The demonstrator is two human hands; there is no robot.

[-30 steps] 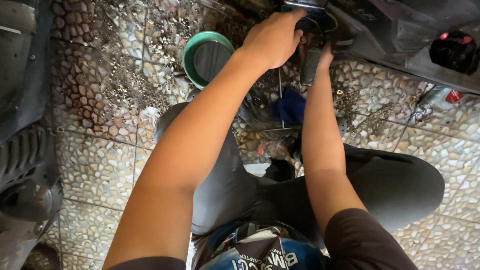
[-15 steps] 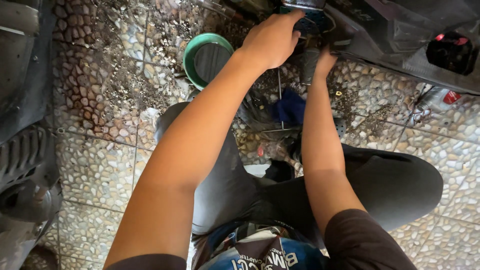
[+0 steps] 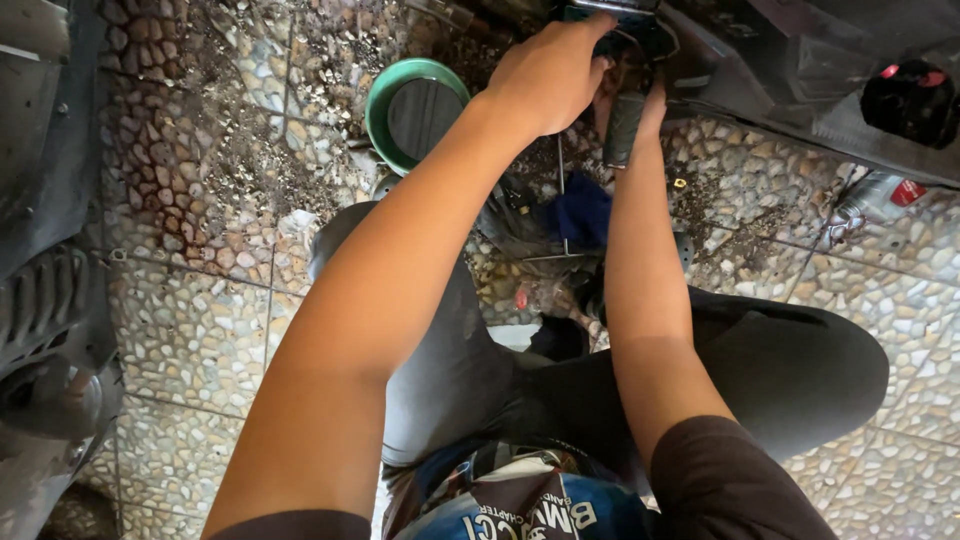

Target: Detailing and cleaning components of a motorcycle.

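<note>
- Compared with half a second back, not much has shifted: the right hand (image 3: 652, 100) has crept up a touch along the dark cylindrical grip (image 3: 622, 128), and the left hand (image 3: 545, 75) sits a hair higher on the machine part (image 3: 625, 25) at the top edge.
- Head view, the only one: the left hand is curled over the top of that dark part, fingers wrapped down as if steadying it. Can't tell what's under the palm.
- The right hand is closed narrowly round the grip, thumb side hidden, probably held low so it can work up from beneath.
- The person sits on the pebble-tile floor (image 3: 190, 330), knees apart, so both arms reach straight forward.
- A green-rimmed bowl (image 3: 412, 112) sits just left of the left wrist, within easy reach.
- A blue rag (image 3: 582, 212) lies between the forearms, near a thin metal rod (image 3: 562, 190).
- Grit is scattered over the tiles at upper left.
</note>
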